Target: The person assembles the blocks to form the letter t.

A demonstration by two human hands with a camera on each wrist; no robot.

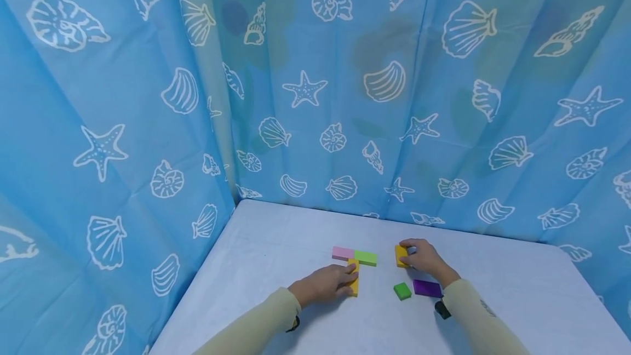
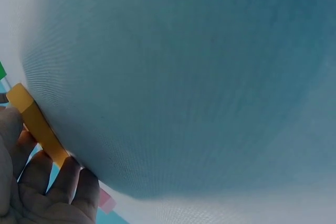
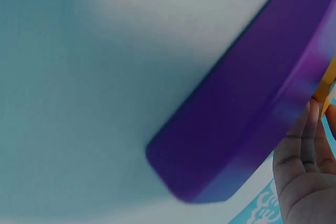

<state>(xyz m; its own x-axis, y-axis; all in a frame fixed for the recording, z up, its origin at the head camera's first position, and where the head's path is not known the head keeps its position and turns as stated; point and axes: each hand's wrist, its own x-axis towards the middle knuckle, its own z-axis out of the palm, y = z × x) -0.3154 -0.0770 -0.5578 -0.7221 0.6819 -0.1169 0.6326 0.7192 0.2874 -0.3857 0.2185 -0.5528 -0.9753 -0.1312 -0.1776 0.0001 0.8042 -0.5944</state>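
"Gripping what, the left hand [image 1: 322, 285]?"

"A long yellow block [image 2: 39, 127], with the fingers [image 2: 68, 179] bent over it and closed down to its narrow width."

"And where is that block?"

"On the white counter [image 1: 276, 245], pointing away from the person, its far end right by the seam where a pink block [image 1: 343, 253] and a lime-green block [image 1: 365, 257] meet end to end. Together the three make a T."

"What about the right hand [image 1: 425, 258]?"

"It pinches a second yellow block [image 1: 400, 256] by the side, to the right of the lime-green block and apart from it. The fingers are only as wide as the piece. The hand covers part of its outline, and I can't tell whether it rests on the counter or is lifted."

"Anything else nearby?"

"A small square green block [image 1: 402, 291], lying flat, just beside a purple block [image 3: 241, 98] near the right wrist. The purple one is oblong and smooth, with softened corners and a slight sheen."

"And the surroundings?"

"The counter's surface shows a fine weave close up. Behind it hangs a folded blue curtain [image 1: 305, 141] printed with white shells and starfish."
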